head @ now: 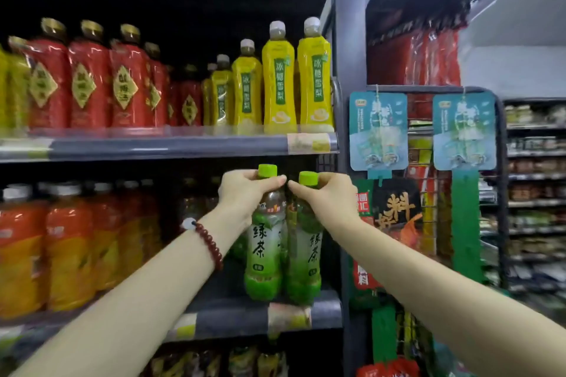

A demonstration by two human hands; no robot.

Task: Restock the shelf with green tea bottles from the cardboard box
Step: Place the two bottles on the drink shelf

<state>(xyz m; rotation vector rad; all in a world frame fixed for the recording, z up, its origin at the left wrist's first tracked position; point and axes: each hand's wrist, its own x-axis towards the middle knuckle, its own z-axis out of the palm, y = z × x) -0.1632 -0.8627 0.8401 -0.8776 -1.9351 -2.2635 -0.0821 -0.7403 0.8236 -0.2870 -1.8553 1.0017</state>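
Two green tea bottles with bright green caps stand side by side at the front right of the middle shelf (327, 307). My left hand (245, 190) grips the neck of the left green tea bottle (265, 254) just below its cap. My right hand (324, 194) grips the neck of the right green tea bottle (306, 266) the same way. Both bottle bases sit at the shelf's front edge. A few more green tea bottles show dimly behind them. The cardboard box is out of view.
Orange drink bottles (61, 248) fill the left of the same shelf. The shelf above holds red bottles (88, 82) and yellow bottles (278, 82). A grey upright post (349, 70) borders the shelf on the right, with hanging snack packs (378, 131) beyond it.
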